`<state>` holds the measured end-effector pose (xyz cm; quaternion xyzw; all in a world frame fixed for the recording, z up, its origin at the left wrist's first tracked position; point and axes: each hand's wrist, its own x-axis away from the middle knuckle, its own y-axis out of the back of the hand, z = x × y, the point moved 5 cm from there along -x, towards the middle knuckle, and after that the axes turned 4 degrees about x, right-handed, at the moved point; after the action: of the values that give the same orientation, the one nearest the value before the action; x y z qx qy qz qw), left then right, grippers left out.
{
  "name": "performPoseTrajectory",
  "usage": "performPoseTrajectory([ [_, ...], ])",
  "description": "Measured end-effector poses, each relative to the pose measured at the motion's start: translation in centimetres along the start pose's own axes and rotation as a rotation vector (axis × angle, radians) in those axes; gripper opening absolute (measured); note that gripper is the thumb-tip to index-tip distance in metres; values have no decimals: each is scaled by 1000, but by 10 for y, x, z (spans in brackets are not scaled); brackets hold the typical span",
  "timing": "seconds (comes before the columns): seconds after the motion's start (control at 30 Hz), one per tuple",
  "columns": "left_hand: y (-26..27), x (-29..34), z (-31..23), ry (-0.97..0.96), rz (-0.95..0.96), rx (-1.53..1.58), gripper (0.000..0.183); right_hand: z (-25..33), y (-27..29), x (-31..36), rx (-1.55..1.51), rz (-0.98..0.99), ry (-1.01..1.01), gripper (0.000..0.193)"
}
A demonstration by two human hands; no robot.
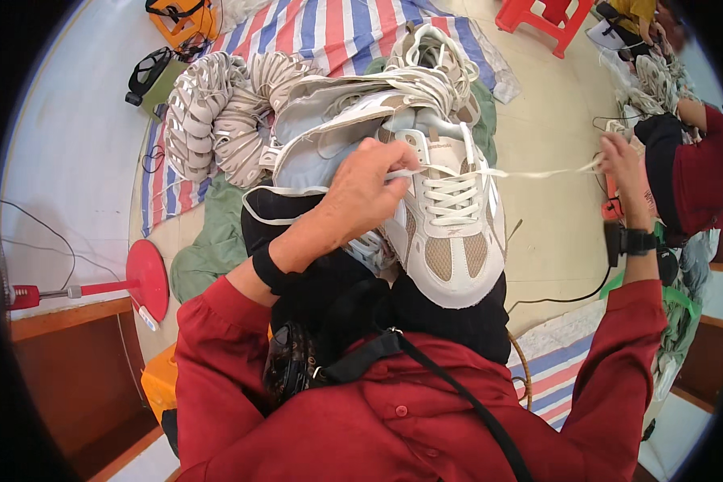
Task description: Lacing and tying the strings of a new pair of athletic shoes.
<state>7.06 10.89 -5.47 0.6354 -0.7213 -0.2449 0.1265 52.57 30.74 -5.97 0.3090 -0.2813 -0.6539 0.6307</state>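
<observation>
Lace [530, 173] stretched over shoe [454, 232], both hands busy

Beige-&-white shoe sits over the person's lap, black trousers [490, 333] under it, toe at 6 o'clock. Taking shoe as clock ctr: L hand [365, 186] at abt 10, just beside the eyelets, fingers closed in a pinch on lace. R hand [622, 167] well apart at 2–3, fingers curled, pinching lace's far end; I see it nearly straight btwn. Bundled shoe uppers [197, 120] farther out at 10, w/ striped sheet [329, 28] underneath. Red stool [538, 22] at 1.
</observation>
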Motion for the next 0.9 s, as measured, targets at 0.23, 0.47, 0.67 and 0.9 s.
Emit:
performPoseTrajectory([
  [0.23, 22, 1, -4, 65, 59, -20, 18, 185, -81, 120, -166, 324, 530, 20],
  [0.47, 16, -5, -12, -31, 34, -76, 24, 259, -123, 163, 156, 346, 989, 17],
  [0.67, 1, -13, -12, -80, 145, -84, 32, 265, -134, 167, 455, 366, 1081, 20],
  [0.9, 2, -14, -8, 98, 223, 131, 31, 270, -139, 163, 597, 346, 1177, 22],
])
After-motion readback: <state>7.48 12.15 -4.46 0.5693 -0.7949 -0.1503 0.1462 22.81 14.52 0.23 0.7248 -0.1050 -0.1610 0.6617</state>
